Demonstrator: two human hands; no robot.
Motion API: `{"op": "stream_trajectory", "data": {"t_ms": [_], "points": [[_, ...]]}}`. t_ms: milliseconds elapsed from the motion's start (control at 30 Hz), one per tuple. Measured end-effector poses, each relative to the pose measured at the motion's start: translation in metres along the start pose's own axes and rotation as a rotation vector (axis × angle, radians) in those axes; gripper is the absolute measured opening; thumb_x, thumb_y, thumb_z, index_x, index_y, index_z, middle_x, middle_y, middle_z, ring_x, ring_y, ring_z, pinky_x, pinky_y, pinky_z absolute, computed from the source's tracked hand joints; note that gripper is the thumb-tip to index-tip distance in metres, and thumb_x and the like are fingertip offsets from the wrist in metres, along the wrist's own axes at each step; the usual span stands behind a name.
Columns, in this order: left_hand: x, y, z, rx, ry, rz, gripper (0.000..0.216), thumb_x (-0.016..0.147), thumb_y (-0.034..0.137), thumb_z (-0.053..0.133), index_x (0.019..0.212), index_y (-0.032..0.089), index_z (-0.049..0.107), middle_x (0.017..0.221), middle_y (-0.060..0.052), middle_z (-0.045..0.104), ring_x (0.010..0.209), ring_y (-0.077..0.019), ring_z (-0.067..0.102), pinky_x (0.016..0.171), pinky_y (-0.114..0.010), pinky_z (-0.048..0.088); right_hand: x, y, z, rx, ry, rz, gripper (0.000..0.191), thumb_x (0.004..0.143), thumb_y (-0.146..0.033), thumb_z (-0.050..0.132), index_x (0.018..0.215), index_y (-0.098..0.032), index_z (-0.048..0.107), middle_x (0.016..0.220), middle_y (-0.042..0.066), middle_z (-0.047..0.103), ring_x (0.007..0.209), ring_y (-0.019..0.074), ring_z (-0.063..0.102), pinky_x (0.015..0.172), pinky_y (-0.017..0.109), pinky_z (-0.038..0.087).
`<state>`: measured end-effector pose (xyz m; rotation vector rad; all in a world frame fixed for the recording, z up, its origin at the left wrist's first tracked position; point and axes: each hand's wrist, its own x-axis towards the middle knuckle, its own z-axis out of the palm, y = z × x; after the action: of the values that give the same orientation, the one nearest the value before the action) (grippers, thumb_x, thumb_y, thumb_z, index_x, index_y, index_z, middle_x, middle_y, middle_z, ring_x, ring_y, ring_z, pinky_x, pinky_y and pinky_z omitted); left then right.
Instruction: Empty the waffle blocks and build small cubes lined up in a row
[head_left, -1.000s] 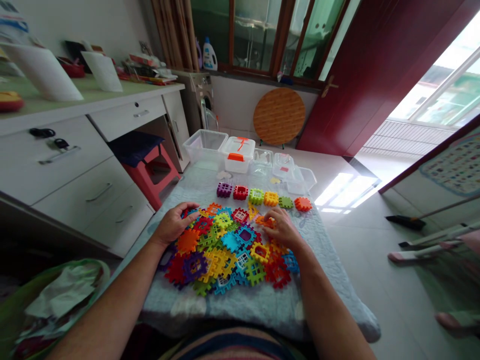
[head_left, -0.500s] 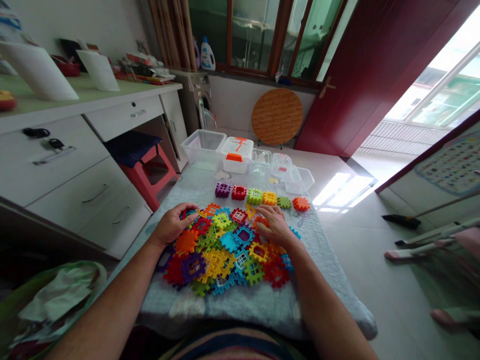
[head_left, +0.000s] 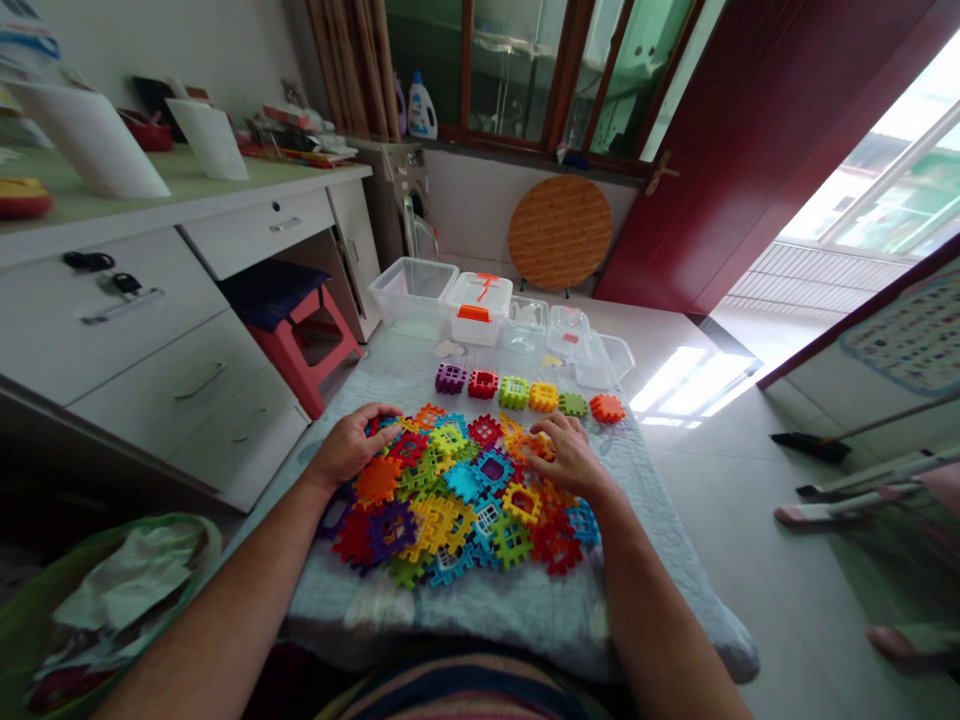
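So the thing to look at here is how the right hand (head_left: 574, 458) sits against the orange pieces (head_left: 543, 446) at the far right part of the pile (head_left: 463, 482). They're just left of the palm, tucked in under the fingertips, so the right hand is easily the nearer one; the left hand (head_left: 345, 450) is over at the opposite edge with most of the heap in between. Right fingers are bent and a bit spread, kinda half open, touching or nearly touching the orange bits, but honestly I can't tell if anything's actually gripped. Left hand is loosely curled with a gap between thumb and index, and there's a red bit (head_left: 373, 425) showing in there, though no clue whether it's held or just lying behind the fingers. Long axis isn't much help btw: the pieces are squarish with toothed edges and lie at all sorts of angles. The row beyond them does have a clear direction, running left to right across the cloth-covered tabletop (head_left: 450, 607) and angling toward the person at its right end, from the purple block (head_left: 451, 378) to the orange block (head_left: 607, 408). The yellow block (head_left: 544, 398) is just beyond the right fingertips.
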<state>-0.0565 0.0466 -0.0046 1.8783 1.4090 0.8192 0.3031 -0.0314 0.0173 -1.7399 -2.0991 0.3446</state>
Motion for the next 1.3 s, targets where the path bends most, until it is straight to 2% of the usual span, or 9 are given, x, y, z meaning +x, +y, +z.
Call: {"op": "stream_trajectory", "data": {"t_ms": [100, 367, 500, 667, 833, 1000, 1133, 1300], "points": [[0.000, 0.002, -0.001, 0.005, 0.003, -0.011, 0.050, 0.075, 0.058, 0.060, 0.106, 0.019, 0.066, 0.104, -0.005, 0.070, 0.096, -0.0234, 0.063, 0.089, -0.032, 0.048, -0.001, -0.001, 0.003, -0.076, -0.015, 0.011, 0.039, 0.072, -0.038, 0.072, 0.107, -0.023, 0.063, 0.107, 0.008, 0.057, 0.105, 0.0288, 0.045, 0.093, 0.047, 0.035], [-0.001, 0.002, -0.001, 0.021, -0.001, 0.011, 0.049, 0.075, 0.057, 0.059, 0.105, 0.019, 0.066, 0.106, -0.005, 0.070, 0.096, -0.0232, 0.063, 0.091, -0.032, 0.047, 0.001, -0.009, 0.005, -0.144, -0.038, 0.002, 0.044, 0.071, -0.040, 0.073, 0.111, -0.024, 0.063, 0.106, 0.008, 0.056, 0.102, 0.0276, 0.045, 0.092, 0.044, 0.034], [-0.001, 0.003, -0.001, 0.015, -0.005, 0.003, 0.049, 0.075, 0.056, 0.059, 0.105, 0.018, 0.067, 0.105, -0.005, 0.070, 0.094, -0.0234, 0.063, 0.090, -0.033, 0.048, 0.003, -0.011, 0.007, -0.145, -0.031, 0.018, 0.035, 0.072, -0.034, 0.070, 0.105, -0.023, 0.065, 0.102, 0.008, 0.056, 0.101, 0.0276, 0.045, 0.090, 0.043, 0.036], [-0.002, 0.007, -0.002, 0.015, -0.009, -0.011, 0.050, 0.073, 0.058, 0.060, 0.104, 0.019, 0.067, 0.103, -0.005, 0.070, 0.095, -0.0240, 0.062, 0.091, -0.034, 0.047, 0.002, -0.004, 0.000, -0.062, 0.034, -0.005, 0.044, 0.069, -0.023, 0.065, 0.113, -0.020, 0.060, 0.107, 0.009, 0.054, 0.102, 0.0275, 0.047, 0.092, 0.043, 0.040], [-0.001, 0.004, -0.002, 0.027, -0.007, 0.012, 0.047, 0.075, 0.057, 0.059, 0.103, 0.020, 0.067, 0.104, -0.004, 0.069, 0.095, -0.0233, 0.063, 0.093, -0.032, 0.045, 0.001, 0.034, -0.036, 0.029, 0.185, -0.020, 0.050, 0.068, -0.016, 0.057, 0.118, -0.020, 0.056, 0.111, 0.008, 0.052, 0.105, 0.0245, 0.052, 0.097, 0.039, 0.043], [0.002, -0.005, 0.000, 0.041, -0.017, 0.023, 0.047, 0.077, 0.057, 0.059, 0.106, 0.020, 0.066, 0.106, -0.005, 0.069, 0.098, -0.0236, 0.062, 0.094, -0.032, 0.045, 0.006, 0.099, -0.075, -0.047, 0.310, 0.129, 0.050, 0.068, -0.021, 0.059, 0.117, -0.017, 0.059, 0.109, 0.010, 0.053, 0.099, 0.0252, 0.056, 0.094, 0.040, 0.046], [0.002, -0.005, 0.000, 0.040, -0.028, 0.017, 0.048, 0.077, 0.057, 0.059, 0.107, 0.020, 0.065, 0.107, -0.005, 0.069, 0.098, -0.0238, 0.062, 0.093, -0.032, 0.046, 0.012, 0.134, -0.085, -0.090, 0.224, 0.175, 0.050, 0.066, -0.018, 0.059, 0.116, -0.015, 0.061, 0.108, 0.011, 0.056, 0.094, 0.0236, 0.058, 0.090, 0.038, 0.048], [0.001, -0.004, -0.001, 0.038, -0.017, 0.013, 0.050, 0.076, 0.059, 0.059, 0.106, 0.020, 0.065, 0.107, -0.006, 0.069, 0.098, -0.0242, 0.063, 0.095, -0.033, 0.045, 0.020, 0.147, -0.081, -0.133, 0.080, 0.160, 0.050, 0.066, -0.014, 0.059, 0.116, -0.015, 0.063, 0.110, 0.012, 0.057, 0.096, 0.0226, 0.059, 0.089, 0.036, 0.048]]}}
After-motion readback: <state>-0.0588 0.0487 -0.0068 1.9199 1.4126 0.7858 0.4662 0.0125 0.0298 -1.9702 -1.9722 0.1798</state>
